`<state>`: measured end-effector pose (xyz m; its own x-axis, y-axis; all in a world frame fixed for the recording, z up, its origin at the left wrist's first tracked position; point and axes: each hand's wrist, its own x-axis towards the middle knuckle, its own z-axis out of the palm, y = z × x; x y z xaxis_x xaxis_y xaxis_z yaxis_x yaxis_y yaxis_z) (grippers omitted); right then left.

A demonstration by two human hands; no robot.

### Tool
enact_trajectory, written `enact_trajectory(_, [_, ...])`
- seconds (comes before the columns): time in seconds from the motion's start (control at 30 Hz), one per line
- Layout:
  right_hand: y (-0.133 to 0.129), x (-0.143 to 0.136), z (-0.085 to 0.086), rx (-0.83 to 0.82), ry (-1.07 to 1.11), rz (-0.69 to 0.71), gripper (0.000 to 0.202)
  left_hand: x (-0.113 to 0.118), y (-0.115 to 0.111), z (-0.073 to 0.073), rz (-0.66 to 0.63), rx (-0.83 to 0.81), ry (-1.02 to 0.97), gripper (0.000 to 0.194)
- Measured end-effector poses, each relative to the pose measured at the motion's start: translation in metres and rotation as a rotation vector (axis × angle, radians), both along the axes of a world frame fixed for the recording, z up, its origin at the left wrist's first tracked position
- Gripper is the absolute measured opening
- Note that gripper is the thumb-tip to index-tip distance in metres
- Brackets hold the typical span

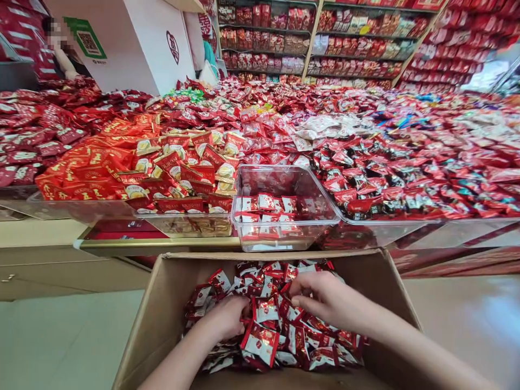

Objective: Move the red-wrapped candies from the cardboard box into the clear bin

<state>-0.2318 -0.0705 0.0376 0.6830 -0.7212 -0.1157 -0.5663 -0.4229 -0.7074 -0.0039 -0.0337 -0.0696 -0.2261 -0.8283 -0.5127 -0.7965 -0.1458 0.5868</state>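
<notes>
Inside a large open cardboard box [140,319] lies a heap of small red-and-white candy packets [260,342]. My left hand [231,318] is sunk into the left part of the heap, fingers curled down among the packets; what they close on is mostly hidden. To the right, my right hand [319,295] bends its fingers and thumb around a red packet [285,290] at the fingertips, partly covered by the hand. Just beyond the box, a clear plastic bin [284,241] holds a low layer of similar red-and-white packets [266,208].
Clear bins on the counter hold durian sweets [190,173], red-orange packets [95,168] and dark-red sweets [377,179]. A white carton [117,49] stands at the back left. Shelves [309,40] of bagged sweets line the rear. Part of another person's arm [65,62] shows far left.
</notes>
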Motion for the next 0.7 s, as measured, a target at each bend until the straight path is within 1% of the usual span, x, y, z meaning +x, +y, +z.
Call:
enact_trajectory(0.07, [0.003, -0.001, -0.039, -0.012, 0.089, -0.023, 0.012, 0.007, -0.004, -0.002, 0.042, 0.017, -0.001, 0.017])
enact_trajectory(0.1, [0.003, 0.001, -0.054, -0.054, 0.124, -0.013, 0.014, 0.011, -0.007, -0.003, 0.072, 0.016, 0.004, 0.014])
enact_trajectory(0.17, [0.005, 0.011, -0.074, -0.164, 0.162, 0.06, 0.025, 0.018, -0.012, -0.003, 0.155, -0.008, 0.029, 0.009])
enact_trajectory(0.23, [0.008, 0.021, -0.086, -0.226, 0.171, 0.157, 0.044, 0.026, -0.018, -0.004, 0.246, -0.025, 0.084, 0.008])
enact_trajectory(0.3, [0.01, 0.027, -0.094, -0.208, 0.175, 0.223, 0.054, 0.031, -0.021, -0.004, 0.327, -0.009, 0.178, 0.012])
enact_trajectory(0.33, [0.011, 0.029, -0.096, -0.185, 0.173, 0.235, 0.054, 0.032, -0.022, -0.003, 0.362, 0.012, 0.234, 0.015])
enact_trajectory(0.4, [0.012, 0.03, -0.099, -0.147, 0.134, 0.205, 0.043, 0.031, -0.022, -0.001, 0.419, 0.064, 0.344, 0.021])
enact_trajectory(0.47, [0.011, 0.031, -0.099, -0.111, 0.028, 0.103, 0.03, 0.026, -0.022, 0.004, 0.457, 0.106, 0.443, 0.024])
enact_trajectory(0.53, [0.009, 0.034, -0.099, 0.002, -0.138, -0.064, 0.03, 0.018, -0.022, 0.011, 0.478, 0.132, 0.533, 0.026])
enact_trajectory(0.57, [0.009, 0.036, -0.099, 0.111, -0.229, -0.153, 0.033, 0.013, -0.022, 0.014, 0.486, 0.139, 0.576, 0.025])
enact_trajectory(0.63, [0.007, 0.042, -0.101, 0.402, -0.392, -0.3, 0.036, 0.003, -0.022, 0.02, 0.501, 0.148, 0.649, 0.024])
enact_trajectory(0.7, [0.006, 0.045, -0.102, 0.658, -0.51, -0.38, 0.031, -0.005, -0.022, 0.024, 0.529, 0.153, 0.702, 0.024])
